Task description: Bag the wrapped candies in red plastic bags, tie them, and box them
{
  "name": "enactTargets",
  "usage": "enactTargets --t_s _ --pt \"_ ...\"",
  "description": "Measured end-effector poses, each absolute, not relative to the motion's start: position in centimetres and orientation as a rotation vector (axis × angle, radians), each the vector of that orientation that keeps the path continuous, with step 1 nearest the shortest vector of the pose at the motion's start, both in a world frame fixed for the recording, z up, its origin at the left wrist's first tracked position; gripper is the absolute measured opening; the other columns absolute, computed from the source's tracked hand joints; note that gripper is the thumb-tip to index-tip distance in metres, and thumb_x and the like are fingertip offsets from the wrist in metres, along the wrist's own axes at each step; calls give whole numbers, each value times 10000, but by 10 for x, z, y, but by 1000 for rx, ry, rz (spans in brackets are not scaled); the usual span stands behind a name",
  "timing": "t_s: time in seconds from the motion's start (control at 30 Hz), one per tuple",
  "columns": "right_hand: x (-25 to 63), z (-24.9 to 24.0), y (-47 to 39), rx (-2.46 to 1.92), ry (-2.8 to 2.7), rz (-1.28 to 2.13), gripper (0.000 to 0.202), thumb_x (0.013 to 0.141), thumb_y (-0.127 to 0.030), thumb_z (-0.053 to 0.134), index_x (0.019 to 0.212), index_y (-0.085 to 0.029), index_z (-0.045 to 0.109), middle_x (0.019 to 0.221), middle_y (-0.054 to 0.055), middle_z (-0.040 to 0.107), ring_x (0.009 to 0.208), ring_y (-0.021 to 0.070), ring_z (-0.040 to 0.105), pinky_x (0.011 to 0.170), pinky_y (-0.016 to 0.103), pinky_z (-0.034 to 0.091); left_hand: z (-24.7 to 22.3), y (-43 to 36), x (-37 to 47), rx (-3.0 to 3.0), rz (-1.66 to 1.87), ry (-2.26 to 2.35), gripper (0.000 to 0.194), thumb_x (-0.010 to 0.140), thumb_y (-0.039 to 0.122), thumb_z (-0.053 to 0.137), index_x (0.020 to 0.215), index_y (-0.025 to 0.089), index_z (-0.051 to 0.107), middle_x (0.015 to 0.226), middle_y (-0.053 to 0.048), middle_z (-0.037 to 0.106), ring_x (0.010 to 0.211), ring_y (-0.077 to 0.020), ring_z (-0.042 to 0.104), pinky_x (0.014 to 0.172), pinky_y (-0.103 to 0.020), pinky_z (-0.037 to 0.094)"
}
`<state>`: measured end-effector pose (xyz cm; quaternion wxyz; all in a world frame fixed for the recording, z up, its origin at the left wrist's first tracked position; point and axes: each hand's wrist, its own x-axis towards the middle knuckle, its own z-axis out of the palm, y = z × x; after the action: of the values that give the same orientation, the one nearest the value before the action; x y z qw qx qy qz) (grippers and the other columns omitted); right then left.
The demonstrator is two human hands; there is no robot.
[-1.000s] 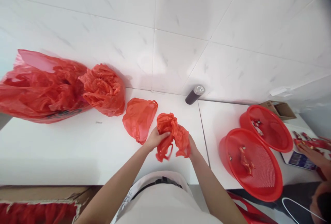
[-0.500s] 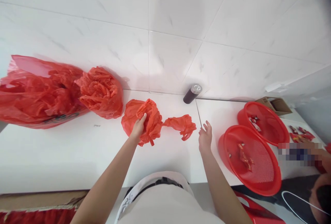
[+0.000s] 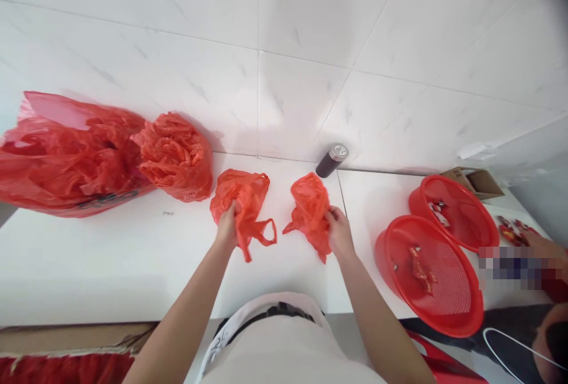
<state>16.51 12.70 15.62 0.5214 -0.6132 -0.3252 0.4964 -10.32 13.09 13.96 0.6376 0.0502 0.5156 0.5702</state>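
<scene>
Near the middle of the white table, my left hand (image 3: 228, 225) is closed on a crumpled red plastic bag (image 3: 252, 189), whose looped handles hang toward me. My right hand (image 3: 339, 231) grips the right edge of another red bag (image 3: 309, 203), which stands loosely bunched to the right of the first. A gap of bare tabletop separates the two bags. Behind the right bag, a dark can (image 3: 332, 160) with a silver top leans in view near the wall.
A bundle of red bags (image 3: 177, 156) and a large stuffed red bag (image 3: 75, 159) lie left. Two red baskets (image 3: 390, 260) (image 3: 459, 209) holding small wrapped items stand right, near a cardboard box (image 3: 477, 181). Another person's arm (image 3: 548, 252) is at far right.
My right hand has moved left and closed on the right bag, which now stands more bunched. The bag at my left hand has changed shape, with its handles now hanging forward.
</scene>
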Motion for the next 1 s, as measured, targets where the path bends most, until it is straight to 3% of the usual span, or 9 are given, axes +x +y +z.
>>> enactTargets --t_s 0.07,0.17,0.3,0.4,0.57,0.67,0.73,0.8,1.0 --pt "188 163 131 -1473 -662 1154 242 683 -383 717 836 -223 619 699 -36 643 608 135 592 580 264 469 141 134 -116 142 1342 1204 300 829 379 667 1033 163 620 829 -50 694 773 -190 673 704 -297 547" --pt "204 172 132 -1472 -614 1134 283 674 -424 736 833 -217 624 673 -41 624 566 124 565 530 251 444 152 139 -115 260 1357 1136 435 818 396 681 1198 207 585 1102 -90 686 1024 -238 653 866 -346 532" --pt "200 176 128 -1406 -618 1174 287 706 -462 731 855 -232 649 733 -34 641 618 119 584 560 242 469 171 142 -100 713 1296 1320 773 788 406 725 1453 357 334 1549 -47 340 1418 -260 312 1138 -426 299" --pt "188 175 119 -1360 -655 1238 278 738 -476 715 882 -243 669 836 -7 680 730 140 629 664 271 516 181 136 -89 1000 1233 1471 771 814 427 692 1473 374 294 1599 -28 219 1457 -265 208 1174 -465 199" --pt "148 170 91 -1224 -849 1556 260 810 -477 664 913 -242 707 934 34 701 843 188 652 759 334 524 181 112 -62 1046 1047 1273 775 763 426 738 1439 316 375 1411 -121 492 1257 -283 506 1020 -460 425" --pt "125 164 76 -1233 -1022 1677 271 808 -479 666 882 -225 721 931 43 701 858 193 644 787 345 514 171 100 -55 784 976 1161 599 694 440 783 1222 219 605 1053 -107 685 953 -248 660 815 -379 532" --pt "121 158 71 -1279 -958 1645 276 778 -488 689 823 -217 712 839 27 696 795 174 638 764 327 511 164 94 -62 655 1039 1176 423 675 467 778 962 174 679 825 -50 686 734 -183 656 666 -302 530" --pt "128 154 71 -1312 -769 1562 283 738 -491 716 775 -212 686 760 8 682 720 154 628 710 301 510 156 89 -78 581 1135 1265 392 658 496 770 829 167 645 725 -1 634 611 -121 593 561 -237 480" --pt "164 150 73 -1252 -372 1420 249 675 -395 758 789 -217 627 835 8 700 751 155 644 687 285 543 136 61 -128 436 1301 1504 399 664 501 732 822 187 543 704 35 555 592 -88 541 533 -198 428"
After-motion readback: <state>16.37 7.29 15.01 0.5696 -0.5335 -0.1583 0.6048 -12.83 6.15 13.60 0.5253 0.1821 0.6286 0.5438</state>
